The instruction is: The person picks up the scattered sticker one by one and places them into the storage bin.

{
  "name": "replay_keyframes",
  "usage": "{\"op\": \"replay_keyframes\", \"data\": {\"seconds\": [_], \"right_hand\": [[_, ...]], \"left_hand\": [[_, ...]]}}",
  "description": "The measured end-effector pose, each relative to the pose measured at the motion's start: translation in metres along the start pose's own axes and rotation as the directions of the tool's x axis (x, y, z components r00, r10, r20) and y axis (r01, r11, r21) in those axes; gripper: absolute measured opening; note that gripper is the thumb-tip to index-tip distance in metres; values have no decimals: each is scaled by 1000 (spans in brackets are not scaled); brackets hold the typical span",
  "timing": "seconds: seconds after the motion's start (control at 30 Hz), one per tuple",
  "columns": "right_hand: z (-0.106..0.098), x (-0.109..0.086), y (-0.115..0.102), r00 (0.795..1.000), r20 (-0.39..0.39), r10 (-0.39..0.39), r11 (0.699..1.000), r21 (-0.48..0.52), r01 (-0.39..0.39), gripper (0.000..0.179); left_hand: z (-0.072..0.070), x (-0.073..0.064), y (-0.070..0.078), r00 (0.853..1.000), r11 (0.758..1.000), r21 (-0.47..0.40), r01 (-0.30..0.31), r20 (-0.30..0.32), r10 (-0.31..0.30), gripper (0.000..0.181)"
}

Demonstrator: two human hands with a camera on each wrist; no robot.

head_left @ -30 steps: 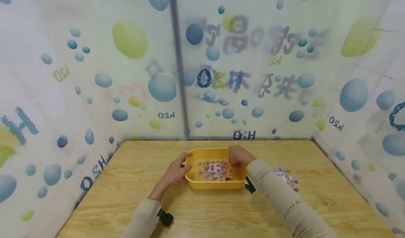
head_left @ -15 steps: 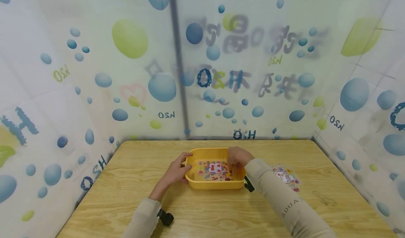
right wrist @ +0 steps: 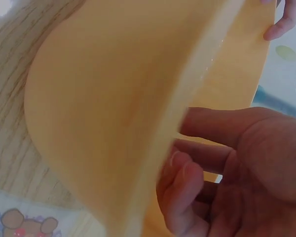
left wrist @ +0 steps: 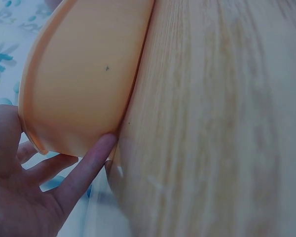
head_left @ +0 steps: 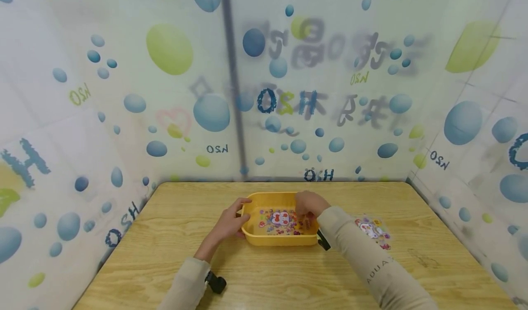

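Observation:
A yellow plastic basin stands on the wooden table. On its floor lies a colourful cartoon print, a white face with a red bow among small bright shapes. My left hand grips the basin's left end; in the left wrist view one fingertip rests low on the outer wall, close to the table. Over the right rim reaches my right hand, fingers pointing down to the basin floor beside the print. In the right wrist view its fingers are bent, and the basin wall hides some tips; I cannot tell whether they hold anything.
A clear sheet with a similar cartoon print lies on the table right of the basin, partly behind the right sleeve. Black wrist devices sit on both wrists. A bubble-patterned curtain rises behind the table.
My right hand has shifted slightly left inside the basin, its fingers still low beside the print. The left hand and the basin have stayed in place.

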State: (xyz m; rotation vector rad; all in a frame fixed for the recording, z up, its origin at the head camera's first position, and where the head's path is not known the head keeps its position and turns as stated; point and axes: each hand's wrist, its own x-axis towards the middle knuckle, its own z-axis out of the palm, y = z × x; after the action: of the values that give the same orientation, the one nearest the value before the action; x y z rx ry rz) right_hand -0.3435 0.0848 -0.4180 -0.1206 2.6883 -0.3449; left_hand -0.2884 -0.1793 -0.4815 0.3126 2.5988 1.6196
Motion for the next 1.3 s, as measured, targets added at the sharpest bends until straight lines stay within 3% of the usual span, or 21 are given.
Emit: {"op": "replay_keyframes", "data": {"seconds": [0.2, 0.33, 0.57, 0.83, 1.07, 1.2, 1.3], "right_hand": [[-3, -4, 4, 1000, -10, -27, 999, 17, 28, 20], [-14, -15, 13, 993, -58, -105, 993, 44, 108, 19], [-34, -42, 36, 944, -196, -264, 958, 62, 280, 15], [-34, -62, 81, 897, -302, -322, 905, 180, 385, 18], [-14, -64, 125, 869, -379, -319, 860, 271, 434, 13], [-5, -65, 146, 866, -425, -264, 883, 254, 394, 13], [-2, -68, 160, 876, -442, -192, 914, 245, 324, 15]], "left_hand": [[1, -1, -2, 1000, 1000, -8, 5, -3, -5, 46], [2, 0, -3, 1000, 1000, -10, 4, -8, -4, 46], [2, 0, -3, 1000, 1000, -10, 13, -6, -13, 46], [0, 0, -2, 1000, 1000, -4, 9, -2, -9, 45], [-2, 0, -2, 1000, 1000, -2, 0, 2, 0, 46], [-1, 0, -1, 1000, 1000, 1, -2, 4, 2, 46], [0, 0, -1, 1000, 1000, 0, -2, 6, 2, 46]]}}
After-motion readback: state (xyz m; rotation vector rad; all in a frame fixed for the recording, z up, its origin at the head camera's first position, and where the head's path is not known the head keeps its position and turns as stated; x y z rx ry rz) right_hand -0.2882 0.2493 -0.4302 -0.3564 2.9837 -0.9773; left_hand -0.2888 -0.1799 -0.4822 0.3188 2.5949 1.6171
